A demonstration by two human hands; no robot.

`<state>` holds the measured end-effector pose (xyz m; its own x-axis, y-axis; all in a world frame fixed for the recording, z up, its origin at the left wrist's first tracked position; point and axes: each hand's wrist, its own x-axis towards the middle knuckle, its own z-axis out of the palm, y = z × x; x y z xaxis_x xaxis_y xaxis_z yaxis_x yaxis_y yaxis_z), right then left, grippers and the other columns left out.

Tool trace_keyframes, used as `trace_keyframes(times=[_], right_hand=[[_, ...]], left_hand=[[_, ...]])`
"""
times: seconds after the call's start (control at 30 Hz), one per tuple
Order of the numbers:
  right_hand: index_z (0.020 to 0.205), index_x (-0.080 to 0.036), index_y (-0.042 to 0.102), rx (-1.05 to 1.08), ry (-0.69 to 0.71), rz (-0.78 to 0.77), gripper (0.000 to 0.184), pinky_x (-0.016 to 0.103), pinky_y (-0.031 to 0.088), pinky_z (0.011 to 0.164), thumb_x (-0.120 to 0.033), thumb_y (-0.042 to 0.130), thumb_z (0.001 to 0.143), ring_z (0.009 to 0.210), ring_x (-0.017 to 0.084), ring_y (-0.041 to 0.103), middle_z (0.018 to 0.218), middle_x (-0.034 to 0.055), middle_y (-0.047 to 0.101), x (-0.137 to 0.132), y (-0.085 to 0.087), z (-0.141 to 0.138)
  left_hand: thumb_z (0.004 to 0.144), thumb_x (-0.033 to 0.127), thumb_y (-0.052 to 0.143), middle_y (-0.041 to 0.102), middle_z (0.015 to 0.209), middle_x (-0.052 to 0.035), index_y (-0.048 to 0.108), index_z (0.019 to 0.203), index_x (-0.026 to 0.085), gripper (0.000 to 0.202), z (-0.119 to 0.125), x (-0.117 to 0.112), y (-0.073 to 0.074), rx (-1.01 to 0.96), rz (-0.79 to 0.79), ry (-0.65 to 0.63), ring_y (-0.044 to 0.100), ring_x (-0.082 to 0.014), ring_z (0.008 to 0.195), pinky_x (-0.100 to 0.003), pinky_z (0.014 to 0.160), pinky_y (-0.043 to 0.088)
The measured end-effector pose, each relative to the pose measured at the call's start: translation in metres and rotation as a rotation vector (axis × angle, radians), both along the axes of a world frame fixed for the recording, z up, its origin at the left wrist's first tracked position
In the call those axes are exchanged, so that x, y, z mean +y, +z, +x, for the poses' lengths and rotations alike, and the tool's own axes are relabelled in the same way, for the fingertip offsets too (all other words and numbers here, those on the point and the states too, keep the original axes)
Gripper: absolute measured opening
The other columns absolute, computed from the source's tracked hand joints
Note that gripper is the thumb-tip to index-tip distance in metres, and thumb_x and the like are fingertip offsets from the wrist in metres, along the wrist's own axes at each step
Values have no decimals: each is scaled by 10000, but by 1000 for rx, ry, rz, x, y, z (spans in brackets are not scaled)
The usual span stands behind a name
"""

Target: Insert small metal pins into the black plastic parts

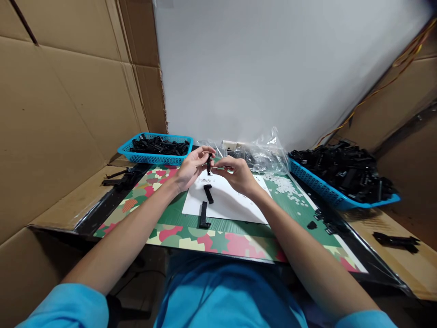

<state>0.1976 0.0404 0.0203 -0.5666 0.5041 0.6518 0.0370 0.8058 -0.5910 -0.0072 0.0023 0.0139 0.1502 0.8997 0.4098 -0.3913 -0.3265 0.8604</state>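
Over a white sheet (225, 209), my left hand (193, 168) grips a small black plastic part (209, 164) upright between thumb and fingers. My right hand (235, 173) is closed in a pinch on a thin metal tool (218, 168), its tip close to the black part; whether they touch I cannot tell. Below the hands a short black piece (208, 194) lies on the sheet. Nearer the front edge is a longer black L-shaped piece (204, 216). Tiny dark bits (206, 181) are scattered on the paper beneath the left hand.
Blue baskets full of black parts stand at left (153, 158) and right (327, 193). Clear plastic bags (262, 155) lie against the back wall. Small whitish discs (283, 184) spread over the green mat (283, 214). Loose black parts rest at the left (119, 179) and right (396, 240) sides.
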Motion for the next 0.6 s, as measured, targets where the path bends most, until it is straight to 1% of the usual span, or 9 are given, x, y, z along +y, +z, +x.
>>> trace_keyframes(times=[0.13, 0.27, 0.47, 0.6], right_hand=[[932, -251, 840, -62, 30, -7, 63, 363, 525, 781, -264, 779, 943, 920, 198, 689, 1024, 47, 809, -3, 5, 0], [932, -242, 852, -112, 43, -70, 79, 363, 547, 796, -291, 791, 929, 909, 200, 711, 1027, 58, 799, -6, 10, 1], [911, -240, 858, -97, 82, -152, 91, 391, 584, 846, -318, 810, 913, 932, 225, 734, 1017, 75, 794, -7, 10, 2], [903, -235, 852, -88, 98, -188, 112, 395, 595, 885, -341, 818, 912, 956, 222, 734, 1029, 79, 782, -7, 10, 2]], left_hand=[[1009, 272, 713, 613, 1076, -62, 714, 1113, 184, 136, 2, 0, 1, 0, 33, 31, 604, -141, 863, -262, 765, 510], [997, 292, 737, 615, 1090, -66, 705, 1102, 193, 148, 2, 0, 1, 10, 67, 56, 599, -141, 853, -265, 745, 502], [991, 311, 755, 621, 1091, -67, 694, 1096, 204, 162, 2, -1, 3, 41, 97, 71, 600, -147, 854, -281, 759, 508], [978, 334, 780, 627, 1080, -64, 694, 1100, 208, 195, 3, -1, 4, 68, 147, 96, 602, -150, 858, -285, 775, 516]])
